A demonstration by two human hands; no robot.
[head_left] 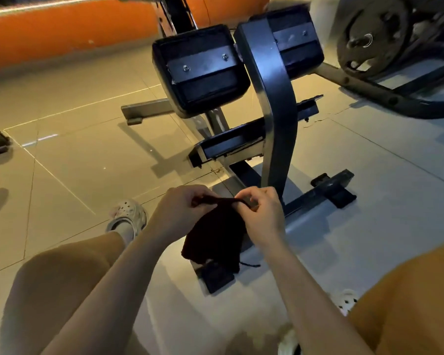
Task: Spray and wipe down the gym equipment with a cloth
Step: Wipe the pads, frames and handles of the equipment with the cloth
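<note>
A dark cloth [215,234] hangs in front of me, stretched along its top edge between both hands. My left hand [182,206] pinches the cloth's left corner and my right hand [262,213] pinches the right corner. Just beyond them stands the gym machine: a curved dark steel upright [274,98] rising from a floor bar [318,190], with two black pads [200,70] seen from their undersides. No spray bottle is in view.
I am crouched low, knees [62,278] at both sides, white clogs [128,219] on the tiled floor. A weight plate [369,37] on another frame sits at the top right. An orange padded bench [69,29] runs along the top left.
</note>
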